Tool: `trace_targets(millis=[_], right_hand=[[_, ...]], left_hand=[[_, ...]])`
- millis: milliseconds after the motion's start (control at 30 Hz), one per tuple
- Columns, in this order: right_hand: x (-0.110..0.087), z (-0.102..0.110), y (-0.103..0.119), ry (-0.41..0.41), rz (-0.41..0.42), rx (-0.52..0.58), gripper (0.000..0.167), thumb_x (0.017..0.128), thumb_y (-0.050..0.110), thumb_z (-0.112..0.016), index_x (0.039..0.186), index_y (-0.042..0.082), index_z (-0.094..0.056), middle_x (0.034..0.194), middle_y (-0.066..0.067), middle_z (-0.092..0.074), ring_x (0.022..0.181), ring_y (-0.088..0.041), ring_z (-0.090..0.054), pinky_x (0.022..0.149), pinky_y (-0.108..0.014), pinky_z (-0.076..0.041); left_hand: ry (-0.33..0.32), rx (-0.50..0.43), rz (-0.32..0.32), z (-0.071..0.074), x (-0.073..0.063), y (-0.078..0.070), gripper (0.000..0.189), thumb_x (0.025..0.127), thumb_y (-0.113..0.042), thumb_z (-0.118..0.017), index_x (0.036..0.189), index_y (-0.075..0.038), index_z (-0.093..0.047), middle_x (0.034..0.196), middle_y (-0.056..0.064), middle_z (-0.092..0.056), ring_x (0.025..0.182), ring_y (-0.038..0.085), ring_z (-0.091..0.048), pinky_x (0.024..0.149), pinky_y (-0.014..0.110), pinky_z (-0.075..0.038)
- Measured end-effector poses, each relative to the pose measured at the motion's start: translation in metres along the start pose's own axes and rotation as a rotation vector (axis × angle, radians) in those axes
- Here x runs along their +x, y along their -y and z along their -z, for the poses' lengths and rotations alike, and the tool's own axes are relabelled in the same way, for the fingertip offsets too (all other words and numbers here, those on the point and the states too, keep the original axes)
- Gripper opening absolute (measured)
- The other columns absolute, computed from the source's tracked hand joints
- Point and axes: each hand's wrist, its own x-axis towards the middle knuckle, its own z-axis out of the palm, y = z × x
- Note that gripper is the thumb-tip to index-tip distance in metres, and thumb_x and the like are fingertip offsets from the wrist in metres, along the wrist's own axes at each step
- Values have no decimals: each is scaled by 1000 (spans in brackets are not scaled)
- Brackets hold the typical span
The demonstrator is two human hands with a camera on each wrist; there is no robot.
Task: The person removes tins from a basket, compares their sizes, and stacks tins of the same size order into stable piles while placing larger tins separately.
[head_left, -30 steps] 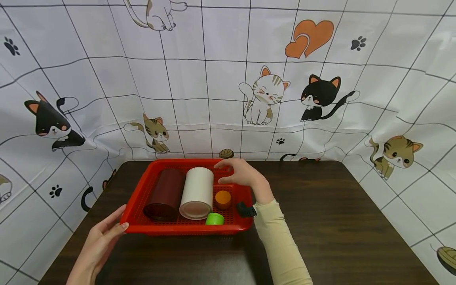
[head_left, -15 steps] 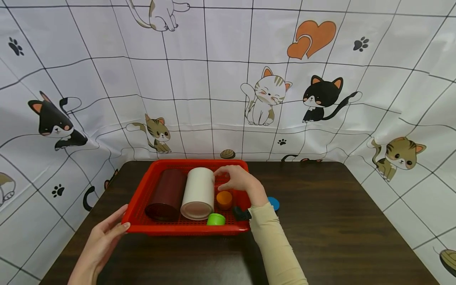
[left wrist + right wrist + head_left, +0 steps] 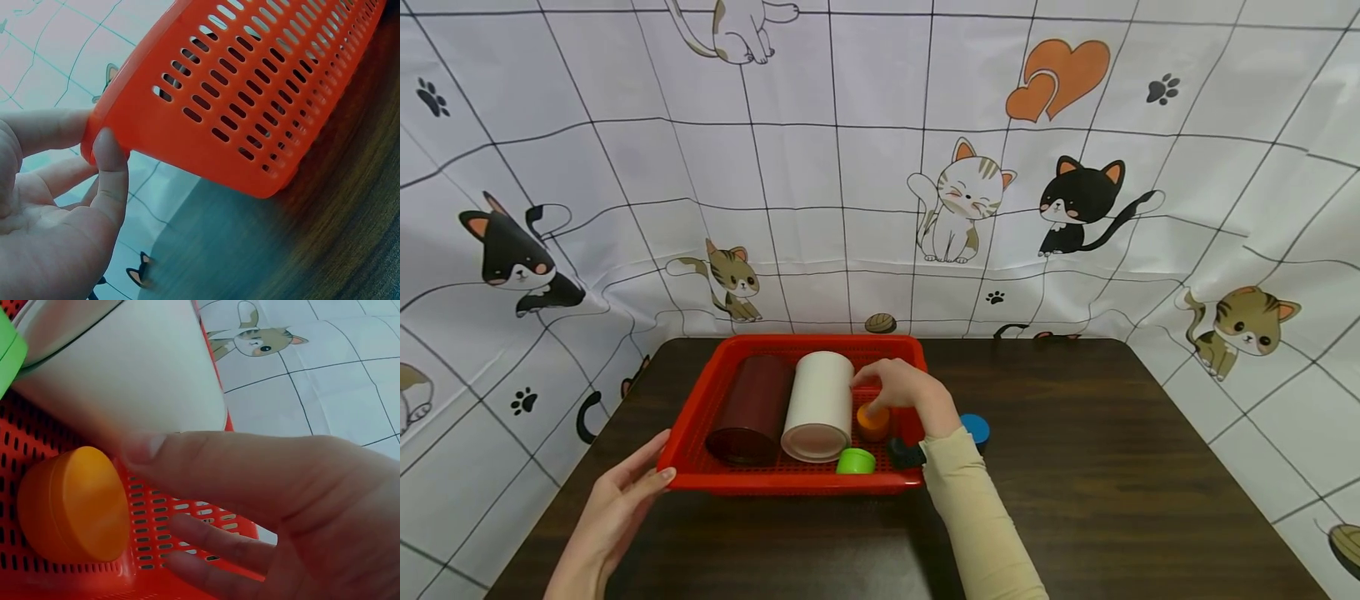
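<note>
A red plastic basket point(image 3: 797, 481) sits on the table, its near left corner pinched by my left hand point(image 3: 613, 508). In the left wrist view, the thumb and fingers point(image 3: 111, 162) grip the rim from both sides. Inside lie a dark maroon cylinder point(image 3: 751, 408) and a white cylinder point(image 3: 820, 404), side by side. Toward the right are a small orange round container point(image 3: 874, 427) and a small green one point(image 3: 856, 461). My right hand point(image 3: 902, 390) is over the basket's right part, holding nothing. In the right wrist view its thumb point(image 3: 206, 459) stretches past the orange container, beside the white cylinder.
A blue round object point(image 3: 976, 427) rests on the dark wooden table point(image 3: 1075, 467) right of the basket, partly hidden by the right sleeve point(image 3: 973, 508). A black wrist device point(image 3: 906, 454) shows near the basket's right side. Behind hangs a white cat-print sheet point(image 3: 880, 167).
My right hand has moved lower and slightly nearer to the orange container. The blue object has come into view behind the sleeve. My left hand keeps its grip on the basket's corner.
</note>
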Motion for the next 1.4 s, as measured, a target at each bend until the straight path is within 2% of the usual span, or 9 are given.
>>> trace_targets(millis=[167, 367, 733, 1067, 1200, 1400], right_hand=[[3, -1, 0, 28, -13, -41, 48, 83, 13, -79, 129, 17, -66, 133, -6, -64, 116, -26, -56, 95, -40, -53], [6, 2, 2, 58, -21, -105, 47, 83, 13, -79, 128, 16, -66, 133, -5, -63, 124, -27, -55, 101, -41, -51], [6, 1, 2, 140, -96, -127, 45, 82, 8, -78, 124, 17, -68, 131, -4, -63, 118, -23, -54, 95, -38, -54], [10, -7, 1, 181, -87, -170, 47, 81, 5, -77, 126, 17, -68, 130, -3, -65, 122, -22, -56, 99, -37, -52], [11, -7, 2, 195, -110, -171, 49, 79, 5, -77, 125, 21, -68, 129, -1, -64, 117, -20, -54, 94, -36, -54], [13, -7, 2, 228, -87, -216, 53, 76, 6, -81, 124, 22, -68, 127, 1, -63, 108, -17, -53, 92, -32, -53]], left_hand=[[4, -4, -11, -1, 0, 0, 70, 99, -10, -59, 157, -5, -20, 117, -34, -56, 105, -10, -60, 83, 14, -53], [0, 6, -2, -1, 1, -1, 71, 99, -11, -59, 157, -5, -20, 116, -35, -56, 104, -10, -60, 83, 14, -53], [0, 8, 9, -3, 2, 0, 72, 98, -11, -60, 157, -5, -20, 115, -35, -57, 104, -11, -60, 83, 13, -52], [-2, -8, 25, -1, 0, 1, 72, 99, -11, -59, 158, -6, -18, 115, -35, -56, 104, -10, -60, 83, 14, -53], [0, -24, 15, 0, -1, 2, 71, 99, -10, -58, 157, -6, -19, 116, -35, -56, 105, -10, -60, 84, 14, -53], [6, -33, 11, 0, 0, 2, 70, 100, -10, -57, 157, -6, -18, 117, -34, -57, 105, -9, -60, 84, 14, -53]])
